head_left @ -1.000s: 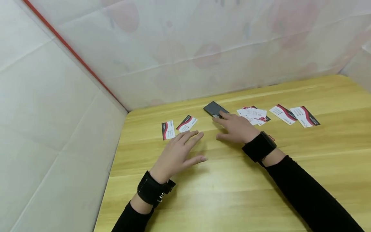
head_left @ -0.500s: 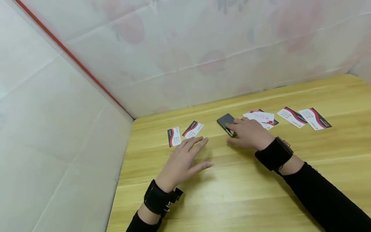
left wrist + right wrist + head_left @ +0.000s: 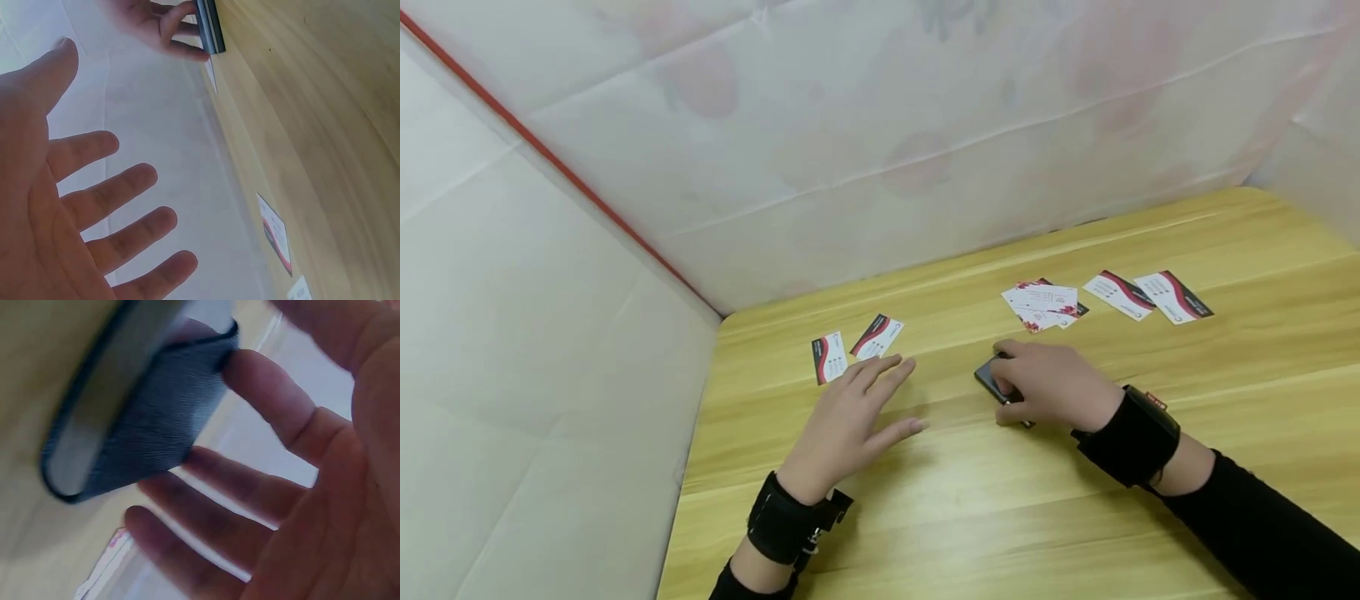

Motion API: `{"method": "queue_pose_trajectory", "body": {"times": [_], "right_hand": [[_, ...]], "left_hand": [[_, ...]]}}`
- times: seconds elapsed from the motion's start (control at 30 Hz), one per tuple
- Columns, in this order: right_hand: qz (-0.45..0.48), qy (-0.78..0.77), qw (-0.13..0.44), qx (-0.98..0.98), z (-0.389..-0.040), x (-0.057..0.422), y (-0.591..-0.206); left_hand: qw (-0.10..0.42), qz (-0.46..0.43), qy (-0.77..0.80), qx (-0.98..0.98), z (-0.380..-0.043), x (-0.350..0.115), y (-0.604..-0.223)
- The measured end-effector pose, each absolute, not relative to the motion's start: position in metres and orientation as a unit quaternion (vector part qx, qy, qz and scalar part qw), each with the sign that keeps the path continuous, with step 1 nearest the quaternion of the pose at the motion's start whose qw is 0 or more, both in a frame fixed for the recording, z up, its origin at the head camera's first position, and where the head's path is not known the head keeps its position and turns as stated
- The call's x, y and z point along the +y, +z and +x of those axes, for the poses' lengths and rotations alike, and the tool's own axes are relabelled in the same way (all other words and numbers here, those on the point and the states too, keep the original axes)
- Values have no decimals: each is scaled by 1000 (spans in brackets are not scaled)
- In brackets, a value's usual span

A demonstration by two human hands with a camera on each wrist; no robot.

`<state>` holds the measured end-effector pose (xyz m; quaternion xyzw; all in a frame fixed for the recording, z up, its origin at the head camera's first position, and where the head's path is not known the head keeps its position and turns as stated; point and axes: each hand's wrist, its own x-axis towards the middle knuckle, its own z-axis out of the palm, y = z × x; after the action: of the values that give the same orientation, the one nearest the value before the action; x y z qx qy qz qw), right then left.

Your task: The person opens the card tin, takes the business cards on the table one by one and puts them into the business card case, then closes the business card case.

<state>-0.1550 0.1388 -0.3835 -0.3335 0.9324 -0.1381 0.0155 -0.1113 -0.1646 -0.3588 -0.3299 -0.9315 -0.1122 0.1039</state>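
My right hand (image 3: 1060, 383) grips a dark, flat business card case (image 3: 990, 377) on the wooden table. Its thumb is at the near edge and its fingers reach across to the far edge. The right wrist view shows the case's grained black cover (image 3: 162, 406) and pale metal rim, tilted, with fingertips along its edges; part of it is out of frame. My left hand (image 3: 850, 417) hovers over the table with fingers spread and holds nothing. Just beyond its fingertips lie two business cards, a left one (image 3: 830, 358) and a slanted one (image 3: 877, 335).
Behind my right hand is an overlapping pile of floral business cards (image 3: 1041, 302). Two more red-and-black cards, one slanted (image 3: 1118, 294) and one farther right (image 3: 1174, 297), lie beside it. Pale fabric walls (image 3: 820, 167) border the wooden table (image 3: 940, 517) at the back and left.
My right hand has taken hold of the card case and drawn it toward me, away from the back of the table. The left hand keeps nearly the same pose, and the head view has shifted slightly.
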Motion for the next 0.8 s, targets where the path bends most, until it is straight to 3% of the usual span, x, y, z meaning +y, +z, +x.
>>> {"method": "queue_pose_trajectory", "body": {"times": [0.4, 0.8], "right_hand": [[-423, -140, 38, 894, -137, 139, -388], [-402, -140, 23, 905, -132, 141, -389]], "left_hand": [[128, -337, -88, -928, -97, -167, -356], [141, -357, -96, -918, -96, -156, -366]]}}
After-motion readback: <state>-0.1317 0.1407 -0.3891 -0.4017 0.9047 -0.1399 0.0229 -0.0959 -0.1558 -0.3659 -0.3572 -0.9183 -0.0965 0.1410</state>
